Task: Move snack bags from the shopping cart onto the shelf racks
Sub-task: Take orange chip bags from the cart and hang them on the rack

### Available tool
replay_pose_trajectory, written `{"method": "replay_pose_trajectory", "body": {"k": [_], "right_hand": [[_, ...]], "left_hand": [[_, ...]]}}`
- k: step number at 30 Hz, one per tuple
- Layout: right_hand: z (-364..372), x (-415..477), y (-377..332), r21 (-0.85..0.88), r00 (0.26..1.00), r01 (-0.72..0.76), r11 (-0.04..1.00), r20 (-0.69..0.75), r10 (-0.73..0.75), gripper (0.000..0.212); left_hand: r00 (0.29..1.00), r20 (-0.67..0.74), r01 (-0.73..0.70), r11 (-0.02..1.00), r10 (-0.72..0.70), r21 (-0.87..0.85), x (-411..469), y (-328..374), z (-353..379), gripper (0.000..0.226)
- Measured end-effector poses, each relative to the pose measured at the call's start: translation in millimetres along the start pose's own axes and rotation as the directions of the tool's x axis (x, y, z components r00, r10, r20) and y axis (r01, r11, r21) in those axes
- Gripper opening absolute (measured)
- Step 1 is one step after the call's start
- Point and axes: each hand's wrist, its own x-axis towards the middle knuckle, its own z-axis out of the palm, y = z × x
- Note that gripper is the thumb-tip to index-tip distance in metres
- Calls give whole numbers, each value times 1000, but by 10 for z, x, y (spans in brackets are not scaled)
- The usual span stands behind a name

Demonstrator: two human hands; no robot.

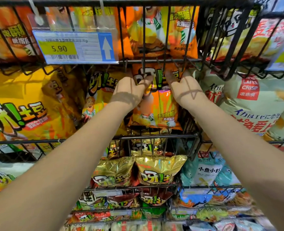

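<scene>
An orange snack bag (156, 107) is gripped at its top edge by two hands, the left hand (129, 90) at the left corner and the right hand (184, 89) at the right, about equally near. The bag is held upright, long axis vertical, in the middle wire rack (154, 136), directly ahead of both hands. Two gold bags (159, 170) are seen below; others behind may be hidden. One price tag (74, 47) is hung upper left.
</scene>
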Motion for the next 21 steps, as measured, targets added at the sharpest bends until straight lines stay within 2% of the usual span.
{"method": "replay_pose_trajectory", "body": {"k": [3,7,11,14,16,18,20,21], "right_hand": [[6,-75,-70,45,993,88,995,-88,-84,62],[-23,-205,-108,-35,993,89,995,-72,-92,53],[-37,-291,-123,108,988,56,993,-149,-39,54],[-43,-413,-1,135,999,-35,990,-36,40,42],[-69,-505,73,172,999,-51,984,15,49,34],[-86,-595,109,162,1000,-6,987,11,5,19],[-124,-740,81,65,997,83,994,-8,-83,57],[-150,-802,90,35,991,133,990,-22,-133,69]], "left_hand": [[1000,22,-18,1000,19,-19,-34,-91,19,59],[999,46,-16,1000,16,-3,-101,-111,-20,60],[997,73,7,999,-10,34,-138,-84,-64,62],[992,128,6,995,-18,96,-204,-125,-107,61],[985,175,-31,988,3,154,-289,-168,-170,73],[976,217,-83,974,36,211,-385,-217,-234,89],[962,254,-155,962,96,225,-509,-257,-300,95],[954,263,-209,948,143,241,-576,-263,-329,90]]}}
